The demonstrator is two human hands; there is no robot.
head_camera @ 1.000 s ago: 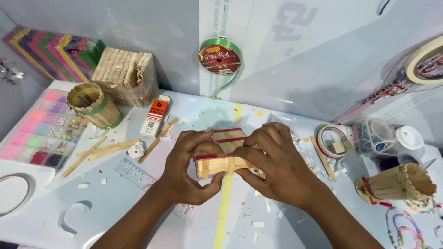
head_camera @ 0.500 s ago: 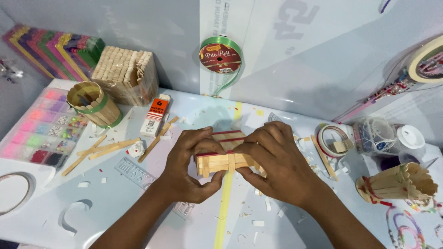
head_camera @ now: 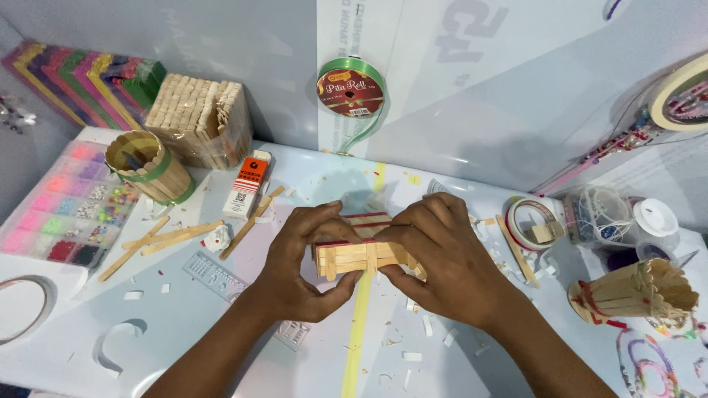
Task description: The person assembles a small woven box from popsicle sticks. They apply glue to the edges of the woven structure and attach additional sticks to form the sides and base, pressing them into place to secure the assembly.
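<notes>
Now we start at the table's (head_camera: 184,324) left edge, where a clear bead organiser (head_camera: 63,203) shows pink and dark compartments. Just beyond it, a small cup of craft sticks (head_camera: 147,166) with a green band stands upright, with a block of stacked craft sticks (head_camera: 199,118) behind it toward the back left corner. A white and orange glue box (head_camera: 247,184) lies flat near a few loose sticks (head_camera: 173,236).

Centre of the table, and we see the craft-stick box (head_camera: 361,256) pinched from both sides. The left hand (head_camera: 302,265) grips its left end, thumb underneath and fingers curled over the top. The right hand (head_camera: 450,265) clasps the right end the same way. The box sits between the two hands, just above a yellow stripe (head_camera: 358,332).

Behind, a green ribbon spool (head_camera: 352,90) with a round red label leans on the wall. Toward the right edge lie a tape roll (head_camera: 532,221), a clear jar (head_camera: 601,217) and a stick bundle (head_camera: 634,291) on its side.
</notes>
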